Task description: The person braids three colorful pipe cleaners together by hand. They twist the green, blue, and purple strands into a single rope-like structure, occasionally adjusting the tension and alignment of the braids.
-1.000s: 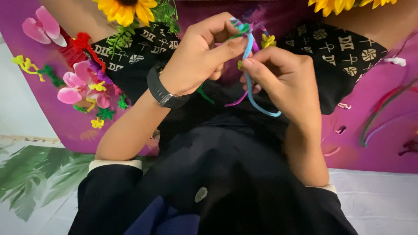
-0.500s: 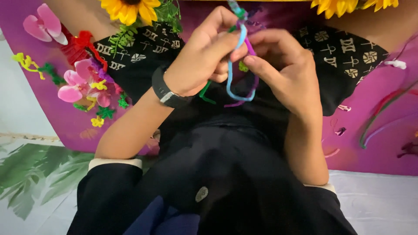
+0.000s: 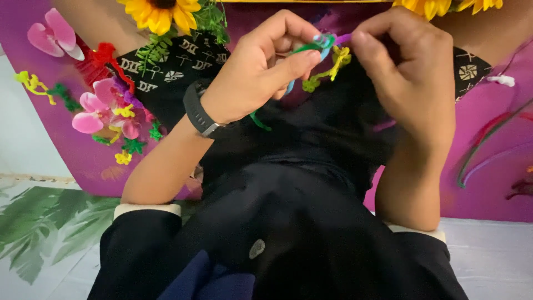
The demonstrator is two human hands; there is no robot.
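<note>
Between the hands, raised over the dark lap: a bundle of pipe cleaners (image 3: 325, 47), green, blue, yellow. Left hand (image 3: 261, 69) pinches it, thumb and forefinger closed on the green stem. Right hand (image 3: 411, 72) curled, fingertips pressing the bundle's other end. Pink pipe-cleaner flowers (image 3: 111, 111) lie left of the left wrist, on a purple cloth (image 3: 72, 155)

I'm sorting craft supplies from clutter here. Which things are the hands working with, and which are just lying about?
In hand:
- left hand and right hand, both pinching the pipe cleaner bundle of blue, green, purple and yellow strands

Lying about:
- pink pipe cleaner flowers on the purple mat
- sunflower
- red pipe cleaner piece
- loose stems at the right
</note>
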